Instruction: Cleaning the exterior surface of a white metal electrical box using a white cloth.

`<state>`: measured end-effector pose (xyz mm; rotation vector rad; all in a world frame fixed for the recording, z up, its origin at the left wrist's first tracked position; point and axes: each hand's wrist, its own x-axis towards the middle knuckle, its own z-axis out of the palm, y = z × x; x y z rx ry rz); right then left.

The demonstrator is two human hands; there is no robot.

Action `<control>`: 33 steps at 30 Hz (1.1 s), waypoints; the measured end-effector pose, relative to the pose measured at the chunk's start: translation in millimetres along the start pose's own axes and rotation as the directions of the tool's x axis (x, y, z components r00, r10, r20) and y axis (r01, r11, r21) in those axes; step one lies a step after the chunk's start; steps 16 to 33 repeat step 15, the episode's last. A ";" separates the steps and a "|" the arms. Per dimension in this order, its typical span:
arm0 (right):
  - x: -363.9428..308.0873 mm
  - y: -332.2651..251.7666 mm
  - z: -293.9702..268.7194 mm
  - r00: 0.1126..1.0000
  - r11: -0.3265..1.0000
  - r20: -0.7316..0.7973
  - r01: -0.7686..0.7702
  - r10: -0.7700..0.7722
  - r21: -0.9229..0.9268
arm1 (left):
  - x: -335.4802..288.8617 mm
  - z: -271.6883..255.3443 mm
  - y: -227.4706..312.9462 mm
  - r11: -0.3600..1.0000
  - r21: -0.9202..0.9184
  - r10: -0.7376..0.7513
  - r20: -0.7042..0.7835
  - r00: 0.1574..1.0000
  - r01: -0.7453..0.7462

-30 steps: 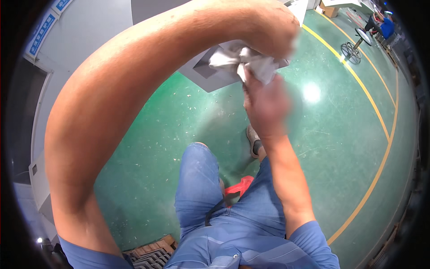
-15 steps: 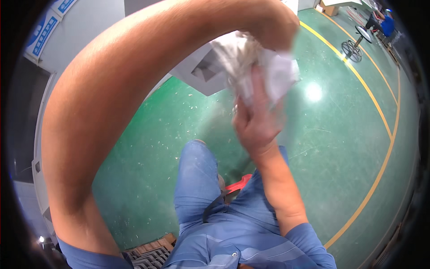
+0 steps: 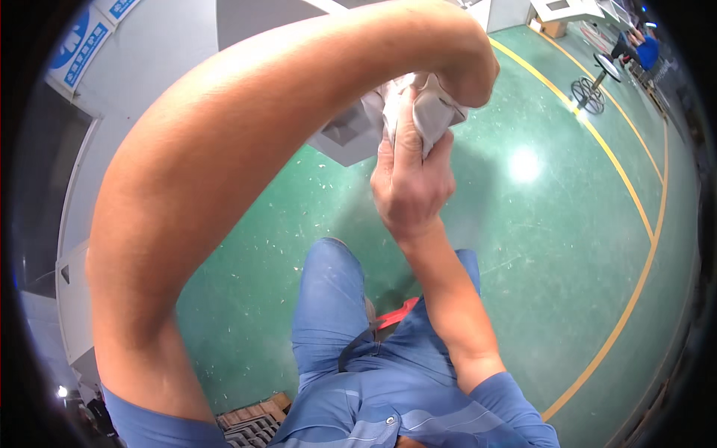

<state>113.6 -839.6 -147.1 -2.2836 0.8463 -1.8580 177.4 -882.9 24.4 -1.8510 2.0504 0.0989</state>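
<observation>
A crumpled white cloth (image 3: 433, 112) is bunched in my right hand (image 3: 414, 187), whose thumb and fingers are closed round it below my left wrist. My left arm arches up from the lower left across the top of the view. Its bent end, my left hand (image 3: 470, 67), hangs down right beside the cloth; the fingers are hidden, so I cannot tell whether they touch it. Behind the cloth and under the left forearm, part of a light grey panel (image 3: 351, 145) with a darker square patch shows.
Green floor (image 3: 553, 261) with yellow lines (image 3: 635, 299) spreads around my legs. A round stool (image 3: 590, 93) stands at the far right, near a person in blue (image 3: 646, 52). A red object (image 3: 396, 313) with a black strap lies between my thighs. Slatted metal parts (image 3: 254, 429) sit at the lower left.
My right hand has moved slightly left and up with the cloth, which looks more tightly bunched. The left arm has shifted a little to the right.
</observation>
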 end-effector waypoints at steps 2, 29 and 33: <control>9.6 -5.0 32.7 0.987 0.990 -0.149 0.046 -0.065 -0.131 | -3.7 -0.9 2.1 0.999 -0.005 -0.046 -0.013 0.999 0.046; -113.4 -6.8 64.1 0.501 0.998 0.863 -0.007 0.060 -0.065 | -16.9 -0.3 11.5 0.986 -0.118 -0.114 0.008 0.993 0.114; -113.4 -6.8 64.1 0.501 0.998 0.863 -0.007 0.060 -0.065 | -16.9 -0.3 11.5 0.986 -0.118 -0.114 0.008 0.993 0.114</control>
